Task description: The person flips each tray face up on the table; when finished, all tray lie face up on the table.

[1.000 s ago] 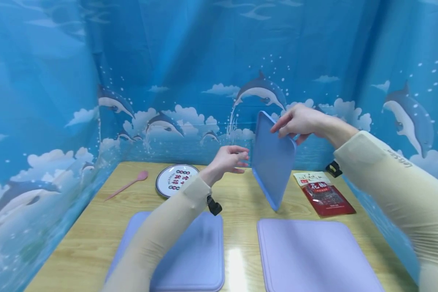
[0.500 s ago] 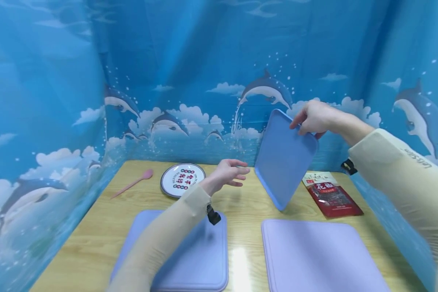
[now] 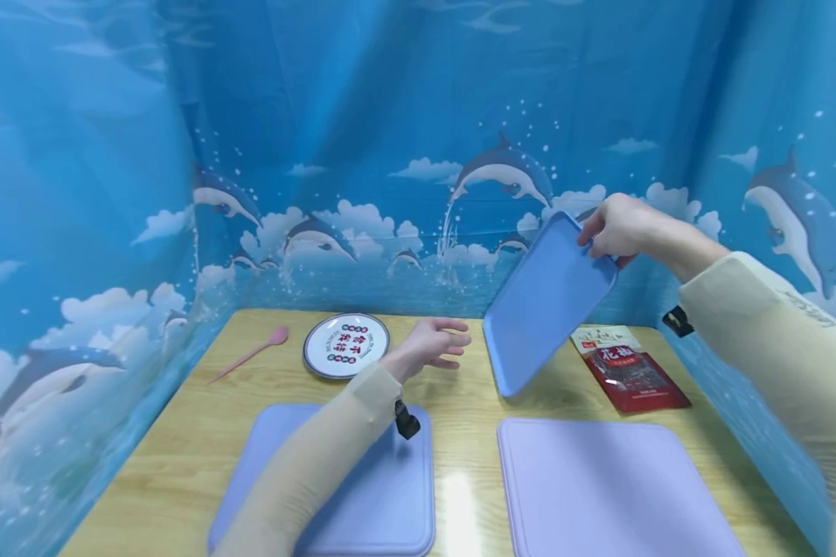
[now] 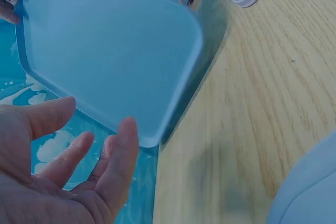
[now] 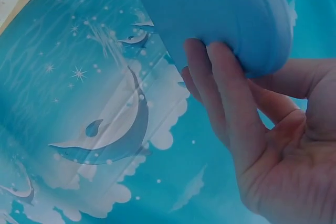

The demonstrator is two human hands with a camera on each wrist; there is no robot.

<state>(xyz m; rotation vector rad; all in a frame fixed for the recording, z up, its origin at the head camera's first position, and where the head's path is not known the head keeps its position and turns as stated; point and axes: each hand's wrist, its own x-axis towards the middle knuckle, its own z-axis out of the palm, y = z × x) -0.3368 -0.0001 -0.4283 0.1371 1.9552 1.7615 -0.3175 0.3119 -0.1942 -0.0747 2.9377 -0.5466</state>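
Observation:
A blue rectangular tray (image 3: 546, 305) leans steeply over the back of the table. My right hand (image 3: 625, 226) pinches its upper right edge, and in the right wrist view the thumb and fingers lie on opposite faces of the tray (image 5: 226, 9). The lower edge is at or just above the wood; I cannot tell if it touches. My left hand (image 3: 428, 346), fingers spread and loosely bent, is left of the tray and holds nothing. In the left wrist view, that hand (image 4: 68, 166) is close to the tray's near corner, apparently without contact.
Two lilac-blue mats lie in front, the left mat (image 3: 383, 495) partly under my left arm, the right mat (image 3: 606, 487) beside it. At the back are a pink spoon (image 3: 251, 352), a white plate (image 3: 341, 344) with red characters, and a red packet (image 3: 634, 379). Dolphin-printed curtain (image 3: 362, 116) surrounds the table.
My right hand has moved right, and the tray has turned and tipped to the right, showing more of its face. My left hand has dropped slightly, its fingers still holding nothing.

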